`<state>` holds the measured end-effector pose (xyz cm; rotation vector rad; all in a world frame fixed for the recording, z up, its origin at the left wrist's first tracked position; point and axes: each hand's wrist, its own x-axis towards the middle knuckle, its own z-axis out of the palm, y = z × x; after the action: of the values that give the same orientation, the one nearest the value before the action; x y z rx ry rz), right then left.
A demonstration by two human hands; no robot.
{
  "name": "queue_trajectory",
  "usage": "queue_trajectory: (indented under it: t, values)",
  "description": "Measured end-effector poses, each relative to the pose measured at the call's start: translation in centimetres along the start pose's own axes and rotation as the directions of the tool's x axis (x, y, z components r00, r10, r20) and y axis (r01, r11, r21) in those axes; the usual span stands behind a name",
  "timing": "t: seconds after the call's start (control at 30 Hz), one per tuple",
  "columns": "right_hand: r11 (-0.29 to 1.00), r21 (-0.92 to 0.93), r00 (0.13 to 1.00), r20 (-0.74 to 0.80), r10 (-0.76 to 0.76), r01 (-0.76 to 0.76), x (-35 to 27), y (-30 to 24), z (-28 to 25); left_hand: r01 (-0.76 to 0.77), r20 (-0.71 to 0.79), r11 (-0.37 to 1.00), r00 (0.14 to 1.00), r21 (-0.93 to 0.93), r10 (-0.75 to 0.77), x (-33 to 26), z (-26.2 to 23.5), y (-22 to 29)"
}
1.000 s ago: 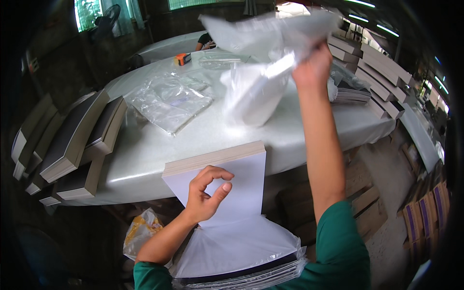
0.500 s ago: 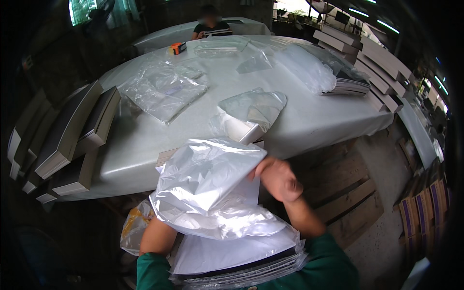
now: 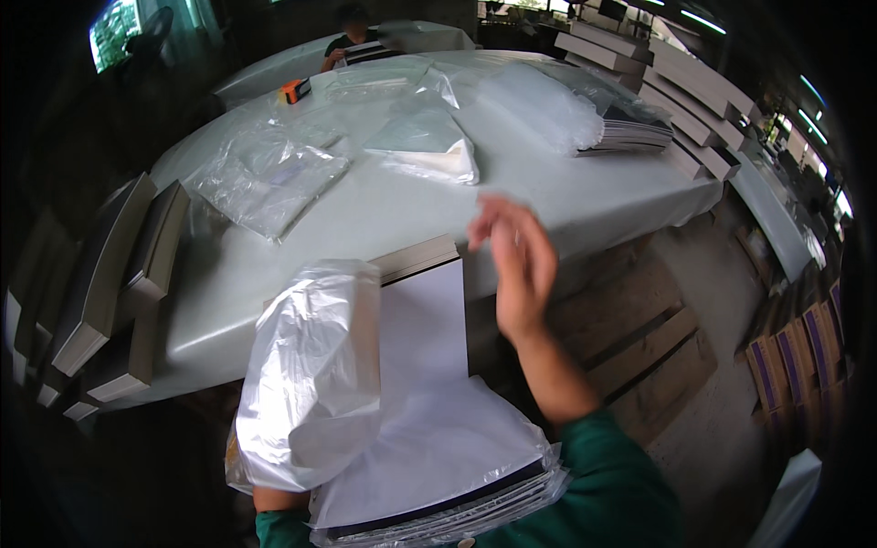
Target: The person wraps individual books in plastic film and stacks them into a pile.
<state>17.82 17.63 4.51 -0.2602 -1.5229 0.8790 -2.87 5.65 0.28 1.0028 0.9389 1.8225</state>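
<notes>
A clear, shiny plastic bag [image 3: 311, 374] hangs over my left hand, hiding its fingers; only the forearm [image 3: 279, 500] shows below. My right hand [image 3: 518, 260] is raised to the right of the bag, fingers apart and slightly blurred, holding nothing. Between my arms lies a large white sheet [image 3: 422, 320], with the pale edge of a thick block [image 3: 416, 258] behind it at the table's near edge. Against my body rests a stack of dark flat pieces in clear plastic [image 3: 448, 507]. A white, plastic-covered packet [image 3: 429, 155] lies on the table beyond my right hand.
The covered table [image 3: 219, 310] carries thick dark-faced blocks [image 3: 105, 274] at left, loose plastic [image 3: 274, 178], an orange tape measure [image 3: 294, 90] and a plastic-wrapped stack [image 3: 630, 128]. White blocks [image 3: 690, 110] rise at right. A wooden pallet [image 3: 630, 320] lies below. Another person [image 3: 354, 41] sits at the back.
The plastic bag has swung left off the white sheet and now drapes over my left hand. My right hand has left its edge and risen. The white packet lies farther from the near edge.
</notes>
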Motion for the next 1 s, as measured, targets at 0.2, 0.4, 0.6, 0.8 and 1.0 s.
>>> queue_trajectory:
  t: [0.2, 0.4, 0.6, 0.8, 1.0]
  values:
    - [0.988, -0.036, 0.848, 0.518, -0.111, 0.151, -8.7, -3.1, 4.2, -0.424, 0.299, 0.265, 0.864, 0.866, 0.405, -1.3, 6.3, 2.8]
    - [0.677, 0.481, 0.773, 0.003, 0.634, -0.557, -10.2, 1.9, 0.3, -0.035, 0.041, -0.224, 0.999, 0.974, 0.022, -0.6, 6.9, 0.0]
    - [0.376, 0.801, 0.639, 0.012, 0.769, -0.466, -9.4, 2.3, -3.4, -0.065, -0.034, 0.464, 0.979, 0.884, 0.203, -1.8, 4.6, 2.5]
    - [0.657, 0.497, 0.697, -0.137, 0.704, -0.566, -7.1, 3.1, -0.6, -0.286, 0.100, 0.453, 0.914, 0.844, 0.392, -4.0, 1.9, 0.0]
    - [0.898, 0.320, 0.952, 0.154, 0.263, -0.300, -3.1, -2.0, 2.6, -0.473, 0.379, -0.004, 0.701, 0.881, 0.603, -2.9, 4.6, 4.4]
